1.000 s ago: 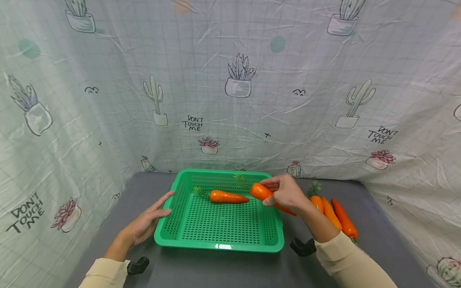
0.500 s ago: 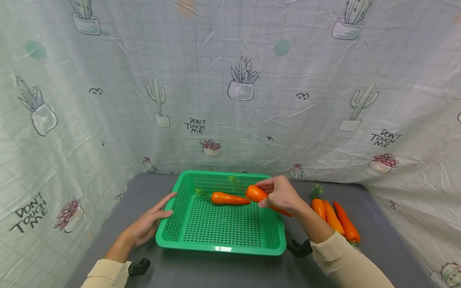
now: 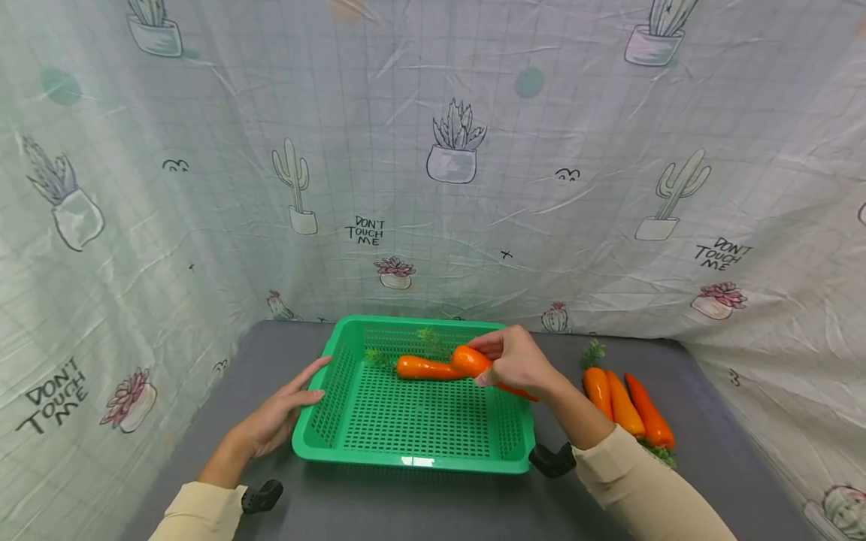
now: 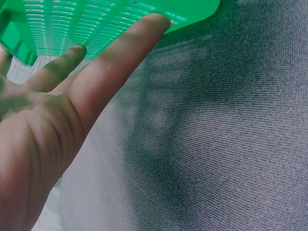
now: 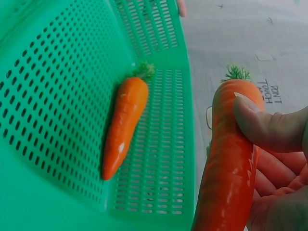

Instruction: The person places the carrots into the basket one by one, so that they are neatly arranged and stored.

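Note:
My right hand point(image 3: 517, 364) grips an orange carrot point(image 5: 231, 159) near its thick, leafy end, thumb across the top. It holds the carrot over the right part of a green plastic basket point(image 3: 419, 461) with slotted walls. Inside lies another carrot point(image 3: 425, 367), green tuft to the left; in the head view the held carrot's thick end overlaps its tip. At the basket's left side, my left hand point(image 3: 274, 417) rests with fingers extended. In the left wrist view, the thumb point(image 4: 120, 60) and fingers reach up to the slotted wall.
Several more carrots point(image 3: 625, 406) lie side by side on the grey tabletop point(image 3: 406, 511), right of the basket and beyond my right forearm. A cactus-print curtain point(image 3: 365, 150) hangs behind the table and along its sides.
My right hand has moved left with the carrot, bringing it farther over the basket until it overlaps the carrot inside. The left hand stays at the basket's side.

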Demonstrator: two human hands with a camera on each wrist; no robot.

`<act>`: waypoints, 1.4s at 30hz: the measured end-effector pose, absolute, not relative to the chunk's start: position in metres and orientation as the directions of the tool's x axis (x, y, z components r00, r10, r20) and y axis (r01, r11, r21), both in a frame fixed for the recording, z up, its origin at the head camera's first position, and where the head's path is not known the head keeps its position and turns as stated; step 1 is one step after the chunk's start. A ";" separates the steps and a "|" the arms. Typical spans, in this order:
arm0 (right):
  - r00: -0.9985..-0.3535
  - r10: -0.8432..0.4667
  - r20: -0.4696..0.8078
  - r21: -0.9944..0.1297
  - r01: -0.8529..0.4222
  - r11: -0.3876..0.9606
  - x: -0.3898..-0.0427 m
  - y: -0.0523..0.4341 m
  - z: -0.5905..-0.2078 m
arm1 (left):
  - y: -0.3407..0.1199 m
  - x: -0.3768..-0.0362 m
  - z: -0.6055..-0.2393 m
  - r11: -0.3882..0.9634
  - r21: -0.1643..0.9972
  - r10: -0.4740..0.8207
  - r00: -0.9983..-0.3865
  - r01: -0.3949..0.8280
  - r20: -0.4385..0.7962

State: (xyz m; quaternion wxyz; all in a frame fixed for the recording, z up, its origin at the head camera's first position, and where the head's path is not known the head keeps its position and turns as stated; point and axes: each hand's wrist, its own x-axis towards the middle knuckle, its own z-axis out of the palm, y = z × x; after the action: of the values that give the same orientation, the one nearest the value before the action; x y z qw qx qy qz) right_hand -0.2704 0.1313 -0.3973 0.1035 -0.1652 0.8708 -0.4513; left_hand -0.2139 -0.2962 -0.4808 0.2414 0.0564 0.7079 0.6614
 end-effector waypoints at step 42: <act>-0.875 -0.469 -0.116 -0.842 -0.163 0.514 -0.286 0.095 -0.403 | -0.298 -0.216 -0.488 0.117 0.970 0.411 -0.878 -0.215 -0.244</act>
State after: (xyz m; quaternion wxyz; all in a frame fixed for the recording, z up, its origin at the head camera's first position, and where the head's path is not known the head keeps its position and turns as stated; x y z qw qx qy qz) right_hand -0.2858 0.0948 -0.4031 0.1673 -0.1851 0.8537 -0.4570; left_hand -0.2156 -0.2976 -0.4878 0.2366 0.0691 0.7088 0.6610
